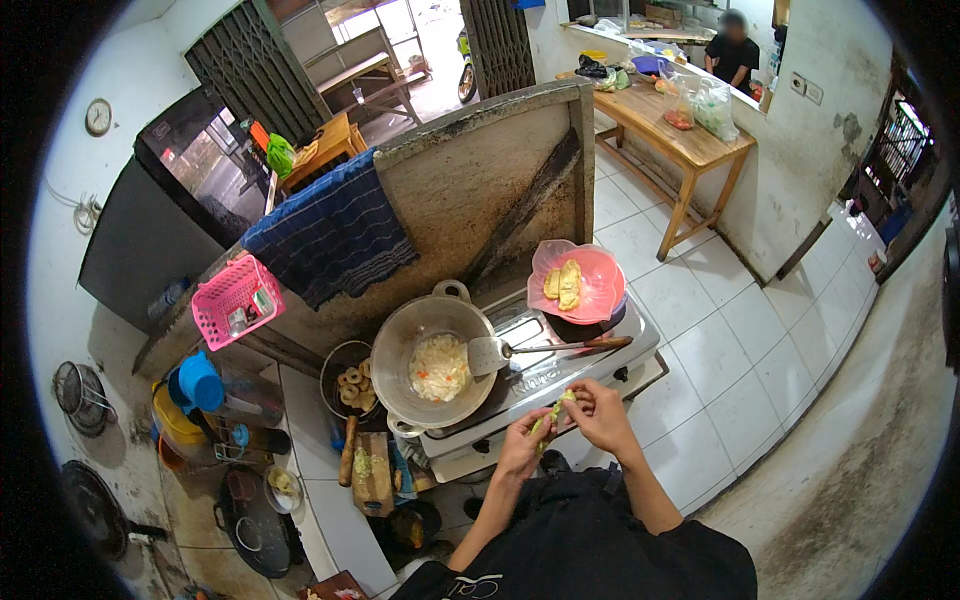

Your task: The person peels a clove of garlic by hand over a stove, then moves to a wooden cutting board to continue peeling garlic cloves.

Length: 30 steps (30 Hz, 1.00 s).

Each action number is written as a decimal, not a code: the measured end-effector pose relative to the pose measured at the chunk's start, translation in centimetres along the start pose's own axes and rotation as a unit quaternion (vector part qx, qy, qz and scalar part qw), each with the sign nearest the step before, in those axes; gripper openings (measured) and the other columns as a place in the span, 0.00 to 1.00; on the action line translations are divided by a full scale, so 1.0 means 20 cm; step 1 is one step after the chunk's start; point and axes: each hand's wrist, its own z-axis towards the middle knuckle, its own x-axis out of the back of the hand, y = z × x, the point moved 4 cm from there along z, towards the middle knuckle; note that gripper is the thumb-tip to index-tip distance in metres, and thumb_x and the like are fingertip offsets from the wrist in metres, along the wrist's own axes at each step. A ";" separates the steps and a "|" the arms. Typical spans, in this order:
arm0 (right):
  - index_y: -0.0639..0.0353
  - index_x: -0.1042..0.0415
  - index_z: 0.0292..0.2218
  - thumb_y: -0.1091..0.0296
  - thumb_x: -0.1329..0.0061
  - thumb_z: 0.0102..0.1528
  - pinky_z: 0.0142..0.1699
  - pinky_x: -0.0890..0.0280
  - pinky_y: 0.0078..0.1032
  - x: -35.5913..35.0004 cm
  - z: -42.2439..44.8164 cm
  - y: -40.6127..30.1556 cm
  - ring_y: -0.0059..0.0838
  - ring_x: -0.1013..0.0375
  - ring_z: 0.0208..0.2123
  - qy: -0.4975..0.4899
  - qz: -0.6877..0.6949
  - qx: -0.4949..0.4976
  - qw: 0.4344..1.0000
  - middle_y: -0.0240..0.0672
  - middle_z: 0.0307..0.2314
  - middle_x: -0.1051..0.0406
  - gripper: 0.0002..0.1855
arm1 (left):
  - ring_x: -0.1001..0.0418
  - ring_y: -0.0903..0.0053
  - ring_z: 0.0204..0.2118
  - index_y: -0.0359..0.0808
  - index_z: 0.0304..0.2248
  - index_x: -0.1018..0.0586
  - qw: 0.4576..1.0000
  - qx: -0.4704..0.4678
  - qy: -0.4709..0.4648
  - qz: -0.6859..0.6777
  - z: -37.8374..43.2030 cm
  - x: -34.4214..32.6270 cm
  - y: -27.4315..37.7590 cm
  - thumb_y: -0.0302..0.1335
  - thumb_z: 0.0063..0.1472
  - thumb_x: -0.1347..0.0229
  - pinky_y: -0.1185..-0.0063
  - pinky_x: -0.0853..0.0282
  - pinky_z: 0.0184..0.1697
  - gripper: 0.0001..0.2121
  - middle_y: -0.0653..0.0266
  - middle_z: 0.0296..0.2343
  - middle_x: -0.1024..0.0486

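Both my hands hold a knobbly yellow-green piece of food (pixel 557 412), seemingly a vegetable, in front of the stove. Its lower end is pinched by my left hand (pixel 519 444), its upper end by my right hand (pixel 601 414). Just beyond them is a two-burner gas stove (pixel 517 391). A metal wok (pixel 391 330) on its left side contains pale chopped food with orange bits (pixel 440 367). Lying across the stove top, a wooden-handled turner (pixel 486 355) reaches the wok's rim. Farther right, pink bowls (pixel 607 289) are stacked, the top one holding yellow folded fried pieces (pixel 568 285).
Left of the wok, a round container holds ring-shaped food (pixel 351 391). Nearer me lies a wooden cutting board (pixel 373 491) with chopped green bits. Behind the stove rises a low wall (pixel 480 172) with a blue cloth (pixel 330 225) and pink basket (pixel 236 300). A person (pixel 731 56) is beyond a wall opening.
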 end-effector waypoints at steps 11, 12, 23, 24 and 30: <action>0.68 0.30 0.36 0.70 0.50 0.53 0.38 0.35 0.35 -0.08 -0.03 -0.04 0.52 0.29 0.33 -0.060 -0.195 0.137 0.969 0.49 0.30 0.29 0.11 | 0.26 0.80 0.37 0.29 0.44 0.28 1.000 -0.007 -0.013 -0.023 0.00 0.02 -0.04 0.26 0.63 0.47 0.82 0.30 0.42 0.12 0.63 0.37 0.25; 0.68 0.30 0.36 0.71 0.50 0.53 0.39 0.35 0.35 -0.08 -0.03 -0.04 0.51 0.29 0.33 -0.060 -0.191 0.136 0.970 0.49 0.30 0.29 0.11 | 0.26 0.80 0.37 0.29 0.44 0.28 1.000 -0.006 -0.009 -0.021 0.00 0.03 -0.05 0.26 0.63 0.47 0.82 0.29 0.42 0.12 0.62 0.38 0.25; 0.68 0.29 0.36 0.77 0.49 0.50 0.35 0.31 0.26 -0.06 0.00 -0.02 0.35 0.25 0.28 -0.068 -0.219 0.185 0.955 0.43 0.29 0.30 0.10 | 0.27 0.82 0.33 0.31 0.42 0.26 0.998 0.020 0.022 -0.060 0.01 0.05 -0.03 0.30 0.63 0.46 0.84 0.30 0.38 0.12 0.65 0.34 0.25; 0.68 0.28 0.36 0.77 0.48 0.50 0.35 0.31 0.26 -0.06 0.00 -0.02 0.36 0.26 0.28 -0.073 -0.221 0.183 0.955 0.43 0.29 0.30 0.10 | 0.27 0.82 0.33 0.32 0.42 0.26 0.999 0.015 0.025 -0.046 0.01 0.05 -0.04 0.30 0.63 0.46 0.84 0.30 0.37 0.12 0.66 0.34 0.25; 0.67 0.28 0.37 0.77 0.46 0.49 0.34 0.31 0.25 -0.05 0.00 0.02 0.33 0.25 0.28 -0.078 -0.213 0.176 0.958 0.41 0.29 0.30 0.11 | 0.29 0.83 0.31 0.32 0.41 0.26 1.000 0.002 0.025 -0.008 -0.01 0.01 -0.02 0.31 0.62 0.45 0.84 0.31 0.36 0.12 0.68 0.32 0.26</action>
